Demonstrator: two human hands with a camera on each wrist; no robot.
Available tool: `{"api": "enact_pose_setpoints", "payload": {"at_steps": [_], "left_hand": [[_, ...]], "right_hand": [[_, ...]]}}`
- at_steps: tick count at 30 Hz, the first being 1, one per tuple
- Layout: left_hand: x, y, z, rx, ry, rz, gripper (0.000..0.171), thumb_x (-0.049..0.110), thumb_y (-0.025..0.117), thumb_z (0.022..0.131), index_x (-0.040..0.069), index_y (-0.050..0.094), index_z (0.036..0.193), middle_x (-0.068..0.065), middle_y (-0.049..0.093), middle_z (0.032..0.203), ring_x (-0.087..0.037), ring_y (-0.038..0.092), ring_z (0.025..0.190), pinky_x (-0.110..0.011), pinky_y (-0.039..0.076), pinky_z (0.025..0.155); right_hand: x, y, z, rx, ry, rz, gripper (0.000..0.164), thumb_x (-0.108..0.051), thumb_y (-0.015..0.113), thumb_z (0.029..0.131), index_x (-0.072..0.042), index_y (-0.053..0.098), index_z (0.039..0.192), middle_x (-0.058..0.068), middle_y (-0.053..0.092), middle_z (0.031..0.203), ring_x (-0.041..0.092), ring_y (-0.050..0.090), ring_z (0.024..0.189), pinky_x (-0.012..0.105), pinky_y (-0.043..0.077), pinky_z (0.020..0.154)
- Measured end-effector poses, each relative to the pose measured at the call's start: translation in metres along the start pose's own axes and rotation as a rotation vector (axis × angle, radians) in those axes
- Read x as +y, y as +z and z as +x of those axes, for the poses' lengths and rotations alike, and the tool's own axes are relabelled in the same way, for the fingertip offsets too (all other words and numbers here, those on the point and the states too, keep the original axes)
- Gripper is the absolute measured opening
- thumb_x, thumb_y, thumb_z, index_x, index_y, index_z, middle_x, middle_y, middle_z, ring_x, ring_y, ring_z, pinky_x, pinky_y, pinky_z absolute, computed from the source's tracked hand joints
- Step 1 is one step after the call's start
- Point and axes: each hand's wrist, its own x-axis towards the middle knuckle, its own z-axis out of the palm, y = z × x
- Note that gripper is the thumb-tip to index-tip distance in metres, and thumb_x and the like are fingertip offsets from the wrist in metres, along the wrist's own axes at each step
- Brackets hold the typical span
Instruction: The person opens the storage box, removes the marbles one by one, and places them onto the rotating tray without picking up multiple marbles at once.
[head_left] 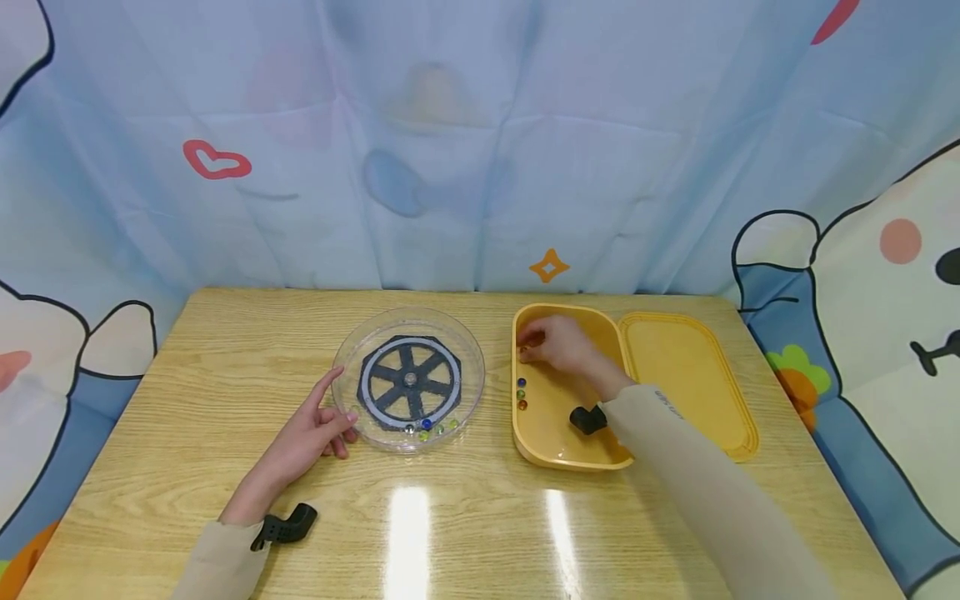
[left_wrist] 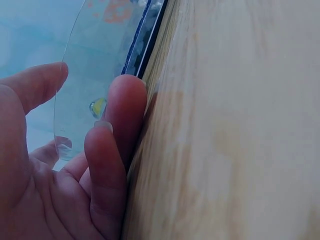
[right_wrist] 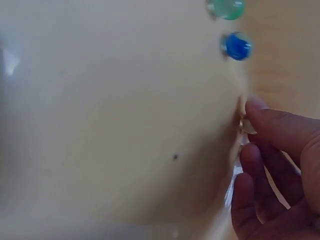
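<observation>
My left hand (head_left: 326, 425) rests at the left side of a clear round dish (head_left: 467, 417), its thumb and index finger touching the rim. In the left wrist view, relaxed fingers (left_wrist: 127, 102) lie along the dish's outer wall, close to the table. Several glass marbles, one a blue marble (head_left: 426, 424), lie at the dish's near side over a dark wheel-like pattern. My right hand (head_left: 562, 342) reaches into a yellow plastic box (head_left: 573, 457) and pinches a small marble (right_wrist: 247, 126) against its left wall; the fingers mostly hide it.
Along the box's left wall lie a blue marble (head_left: 521, 382), a green marble (head_left: 521, 394) and an orange marble (head_left: 522, 406). A flat yellow lid (head_left: 686, 379) lies right of the box. Behind the wooden table (head_left: 480, 525) hangs a printed blue curtain (head_left: 450, 167).
</observation>
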Motion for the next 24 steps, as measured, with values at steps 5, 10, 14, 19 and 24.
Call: {"api": "enact_pose_setpoints", "payload": {"at_steps": [5, 10, 14, 19, 24], "left_hand": [[0.0005, -0.0002, -0.0005, 0.002, -0.004, -0.001, 0.077, 0.023, 0.061, 0.102, 0.025, 0.012, 0.161, -0.019, 0.067, 0.087, -0.025, 0.063, 0.064, -0.03, 0.049, 0.057], [0.0006, 0.0, -0.0007, 0.002, -0.007, 0.007, 0.077, 0.023, 0.061, 0.102, 0.025, 0.011, 0.161, -0.019, 0.067, 0.086, -0.025, 0.063, 0.064, -0.029, 0.049, 0.057], [0.0001, 0.0001, -0.0004, 0.001, -0.004, 0.008, 0.077, 0.023, 0.061, 0.102, 0.025, 0.012, 0.161, -0.019, 0.067, 0.086, -0.025, 0.063, 0.063, -0.029, 0.048, 0.057], [0.0, 0.0002, -0.0002, -0.002, 0.0, 0.004, 0.077, 0.022, 0.061, 0.102, 0.025, 0.011, 0.161, -0.019, 0.067, 0.086, -0.025, 0.063, 0.063, -0.029, 0.048, 0.057], [0.0, 0.0, -0.0003, 0.0, 0.0, 0.005, 0.077, 0.023, 0.061, 0.102, 0.025, 0.011, 0.161, -0.019, 0.067, 0.086, -0.025, 0.063, 0.063, -0.029, 0.049, 0.057]], "right_hand": [[-0.0027, 0.0023, 0.0, -0.013, -0.021, -0.043, 0.015, -0.01, 0.08, 0.085, -0.005, 0.075, 0.099, 0.001, 0.072, 0.09, 0.019, 0.064, 0.086, 0.036, 0.051, 0.079], [-0.0036, 0.0026, -0.0002, -0.036, -0.002, -0.041, 0.015, -0.008, 0.077, 0.088, -0.004, 0.075, 0.102, 0.002, 0.071, 0.092, 0.019, 0.062, 0.085, 0.035, 0.051, 0.077], [-0.0041, 0.0017, -0.0009, -0.043, -0.003, -0.045, 0.015, -0.007, 0.076, 0.088, -0.004, 0.075, 0.103, 0.002, 0.071, 0.092, 0.019, 0.063, 0.084, 0.034, 0.052, 0.076], [-0.0041, -0.0016, -0.0024, -0.039, -0.022, -0.006, 0.014, -0.004, 0.076, 0.087, -0.003, 0.075, 0.101, 0.003, 0.072, 0.091, 0.019, 0.064, 0.084, 0.034, 0.052, 0.076], [-0.0044, -0.0061, -0.0037, -0.018, -0.015, 0.083, 0.014, 0.001, 0.073, 0.088, -0.001, 0.075, 0.102, 0.005, 0.073, 0.092, 0.02, 0.066, 0.085, 0.034, 0.053, 0.076]]}}
